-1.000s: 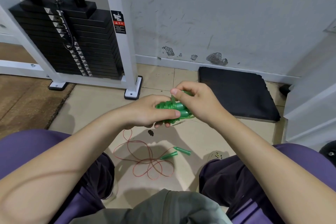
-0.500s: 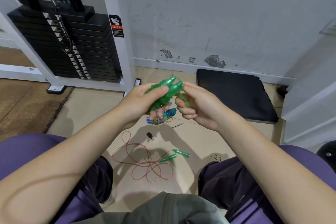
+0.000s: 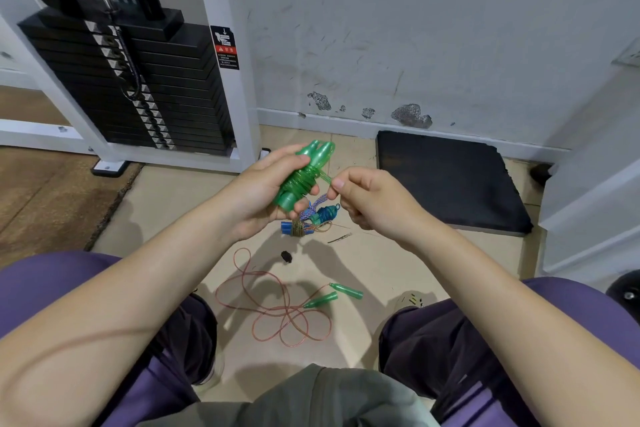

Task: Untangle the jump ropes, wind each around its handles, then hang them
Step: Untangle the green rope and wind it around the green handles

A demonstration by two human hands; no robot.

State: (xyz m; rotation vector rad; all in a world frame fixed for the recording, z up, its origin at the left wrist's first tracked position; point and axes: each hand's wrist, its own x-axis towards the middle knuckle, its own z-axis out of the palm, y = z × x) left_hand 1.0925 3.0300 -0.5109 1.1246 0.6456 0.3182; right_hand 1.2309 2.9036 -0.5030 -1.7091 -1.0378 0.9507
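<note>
My left hand grips a pair of green jump-rope handles held together, tips pointing up, with green rope wound around their middle. My right hand pinches the short free end of that green rope just to the right of the handles. On the floor below lie two wound rope bundles, one with blue handles and one teal with blue cord. Closer to me a loose red rope with two green handles lies in loops between my knees.
A black weight stack in a white frame stands at the left by the wall. A black mat lies on the tiles to the right. A small dark scrap sits on the floor. My purple-clad knees flank the ropes.
Both hands rose from low over the floor. The handles turned upright in my left hand. My right hand came off the bundle and now pulls the rope end out to the right.
</note>
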